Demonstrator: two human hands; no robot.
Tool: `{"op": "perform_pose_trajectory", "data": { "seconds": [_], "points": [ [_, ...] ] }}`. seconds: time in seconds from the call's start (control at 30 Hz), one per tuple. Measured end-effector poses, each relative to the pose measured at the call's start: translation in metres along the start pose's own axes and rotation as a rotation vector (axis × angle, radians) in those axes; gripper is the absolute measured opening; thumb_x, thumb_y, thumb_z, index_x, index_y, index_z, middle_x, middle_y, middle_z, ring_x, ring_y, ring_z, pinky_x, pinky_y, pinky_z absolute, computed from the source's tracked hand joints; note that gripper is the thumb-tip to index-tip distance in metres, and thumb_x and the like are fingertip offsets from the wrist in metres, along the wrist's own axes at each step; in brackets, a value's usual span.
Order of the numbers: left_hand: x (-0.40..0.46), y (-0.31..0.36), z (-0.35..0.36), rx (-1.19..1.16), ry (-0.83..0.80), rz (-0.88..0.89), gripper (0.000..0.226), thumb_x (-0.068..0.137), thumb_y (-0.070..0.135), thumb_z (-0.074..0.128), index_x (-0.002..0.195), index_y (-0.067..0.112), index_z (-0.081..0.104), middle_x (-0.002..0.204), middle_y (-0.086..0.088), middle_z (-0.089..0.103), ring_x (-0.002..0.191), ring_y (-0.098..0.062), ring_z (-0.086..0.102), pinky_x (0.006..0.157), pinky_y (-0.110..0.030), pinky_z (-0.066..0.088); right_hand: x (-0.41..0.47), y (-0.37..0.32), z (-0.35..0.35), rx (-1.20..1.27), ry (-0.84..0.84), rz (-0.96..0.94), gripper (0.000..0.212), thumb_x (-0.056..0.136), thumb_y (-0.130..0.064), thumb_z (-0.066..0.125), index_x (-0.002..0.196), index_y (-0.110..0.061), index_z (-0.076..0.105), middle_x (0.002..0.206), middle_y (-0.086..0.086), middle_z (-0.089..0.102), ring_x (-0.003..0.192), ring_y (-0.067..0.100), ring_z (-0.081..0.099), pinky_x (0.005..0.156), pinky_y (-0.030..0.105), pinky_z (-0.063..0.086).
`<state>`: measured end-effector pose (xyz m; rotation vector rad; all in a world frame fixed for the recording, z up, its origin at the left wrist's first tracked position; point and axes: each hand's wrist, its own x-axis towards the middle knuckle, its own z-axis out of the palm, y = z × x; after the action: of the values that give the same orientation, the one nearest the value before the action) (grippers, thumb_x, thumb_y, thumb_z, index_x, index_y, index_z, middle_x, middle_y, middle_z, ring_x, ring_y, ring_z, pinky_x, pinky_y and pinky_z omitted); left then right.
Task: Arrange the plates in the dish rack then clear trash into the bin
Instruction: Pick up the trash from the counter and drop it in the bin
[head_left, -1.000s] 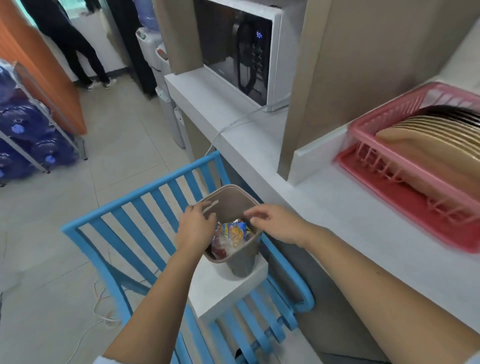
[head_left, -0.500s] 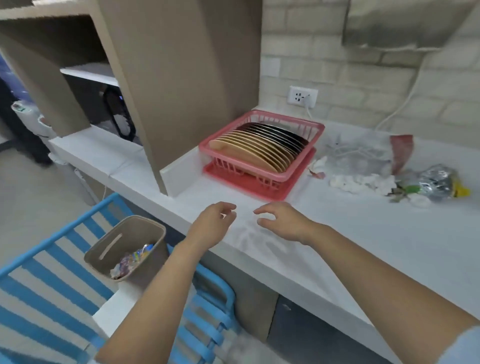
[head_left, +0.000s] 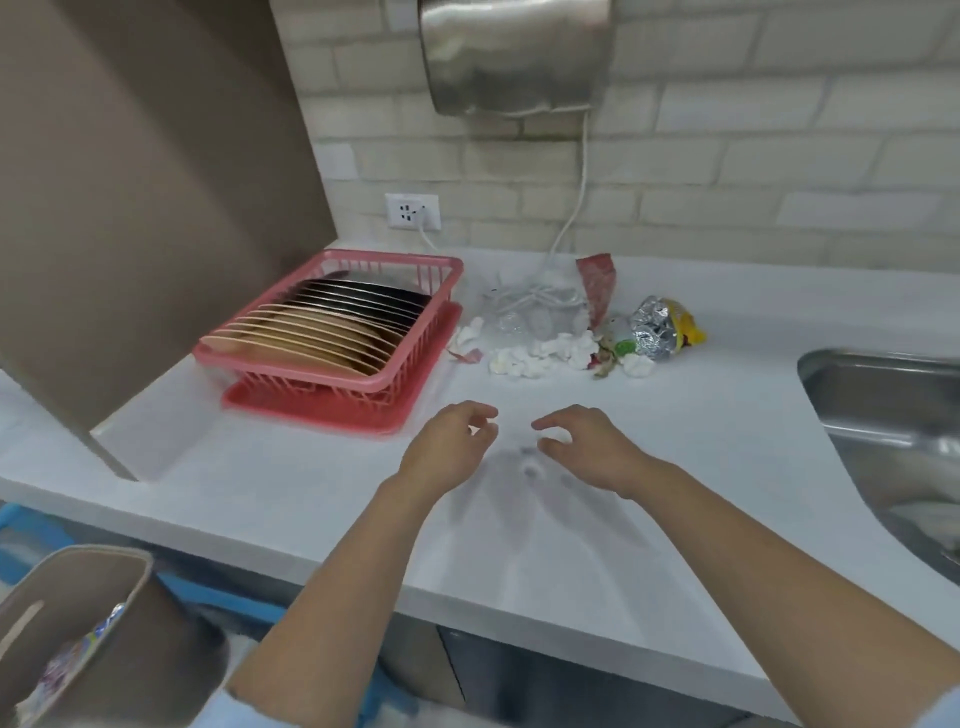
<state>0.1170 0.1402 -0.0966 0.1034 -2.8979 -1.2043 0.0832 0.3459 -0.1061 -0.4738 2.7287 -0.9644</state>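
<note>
While both hands, left hand (head_left: 447, 452) and right hand (head_left: 592, 449), hover empty with loosely curled grip above the bench (head_left: 571, 561), the trash (head_left: 566, 343) lies well beyond them, right of the dish rack (head_left: 415, 332) holding plates (head_left: 322, 332), the bin (head_left: 78, 623) lower left.

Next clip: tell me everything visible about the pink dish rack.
The rack is a pink, plastic-looking basket with slatted walls, sitting on a matching darker pink drip tray on the white counter, against the brown cabinet panel. It holds a row of plates standing on edge and leaning, tan ones in front, dark ones behind. Neither hand touches it; the trash lies just to its right.
</note>
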Motion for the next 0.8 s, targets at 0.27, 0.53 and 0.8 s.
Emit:
{"op": "perform_pose_trajectory", "data": {
  "seconds": [0.27,0.53,0.8],
  "points": [
    [0.089,0.002,0.038,0.124,-0.023,0.018,0.028,0.096,0.031,0.054,0.123,0.034,0.062,0.129,0.004,0.054,0.119,-0.015,0.05,0.094,-0.03,0.044,0.044,0.029,-0.017,0.052,0.121,0.083,0.026,0.095,-0.026,0.056,0.118,-0.027,0.066,0.118,0.002,0.056,0.115,0.018,0.049,0.094,0.032,0.043],
    [0.157,-0.009,0.049,0.288,0.001,0.087,0.056,0.094,-0.001,0.043,0.144,0.023,0.037,0.147,-0.002,0.031,0.137,-0.022,0.028,0.098,-0.035,0.041,0.107,0.043,-0.01,0.037,0.214,0.09,0.028,0.094,-0.016,0.054,0.12,-0.019,0.065,0.121,0.0,0.058,0.112,0.018,0.054,0.089,0.025,0.042],
    [0.19,-0.024,0.051,0.307,-0.061,0.174,0.063,0.096,0.023,0.056,0.152,0.026,0.027,0.149,0.008,0.04,0.139,-0.022,0.023,0.103,-0.037,0.039,0.144,0.045,0.011,-0.21,0.209,-0.008,0.054,0.095,-0.031,0.054,0.147,-0.027,0.039,0.145,-0.004,0.043,0.125,0.026,0.037,0.101,0.032,0.035]
  ]
}}
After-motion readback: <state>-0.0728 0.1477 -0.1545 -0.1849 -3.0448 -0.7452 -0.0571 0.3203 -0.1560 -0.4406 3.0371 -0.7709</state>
